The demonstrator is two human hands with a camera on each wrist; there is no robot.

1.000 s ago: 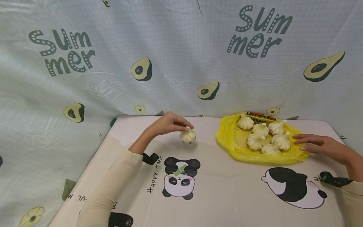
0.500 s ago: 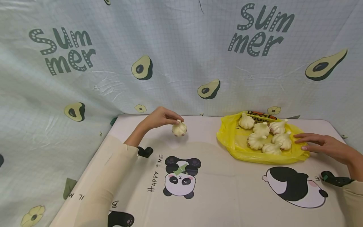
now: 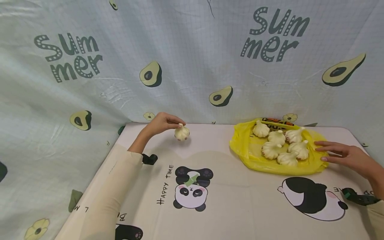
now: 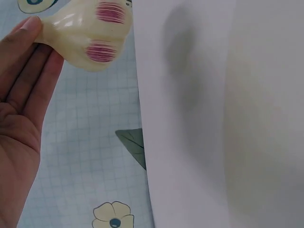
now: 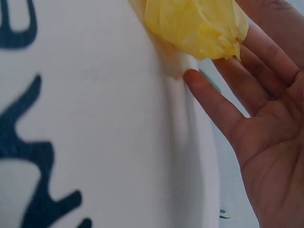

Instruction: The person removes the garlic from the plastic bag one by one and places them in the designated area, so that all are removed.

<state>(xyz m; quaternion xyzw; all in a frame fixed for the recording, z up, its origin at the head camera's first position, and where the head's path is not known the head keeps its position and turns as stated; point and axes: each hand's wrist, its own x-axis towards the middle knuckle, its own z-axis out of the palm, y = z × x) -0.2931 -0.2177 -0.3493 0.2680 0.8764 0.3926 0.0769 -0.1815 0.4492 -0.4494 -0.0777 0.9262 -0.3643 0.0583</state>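
My left hand (image 3: pixel 163 124) pinches a garlic bulb (image 3: pixel 182 133) by its stem, holding it over the back of the table left of centre. In the left wrist view the bulb (image 4: pixel 92 31) shows purple streaks, with thumb and fingers at its neck. At the right lies a yellow plastic bag (image 3: pixel 252 163) spread open, bearing several more garlic bulbs (image 3: pixel 271 150). Beside the bag's right edge is my right hand (image 3: pixel 348 156), fingers extended. Seen from the right wrist, the relaxed fingers (image 5: pixel 213 99) lie at the crumpled yellow plastic (image 5: pixel 199 28) without curling round it.
A cloth with panda prints (image 3: pixel 190 193) covers the table (image 3: pixel 234 206). Behind it hangs a pale curtain (image 3: pixel 186 60) printed with avocados and lettering, close along the table's back edge. Black straps with small cameras (image 3: pixel 149 159) sit on both wrists.
My left hand has carried the garlic bulb to the left and slightly toward the back. My right hand has barely shifted beside the bag, and the bulbs there have stayed put.
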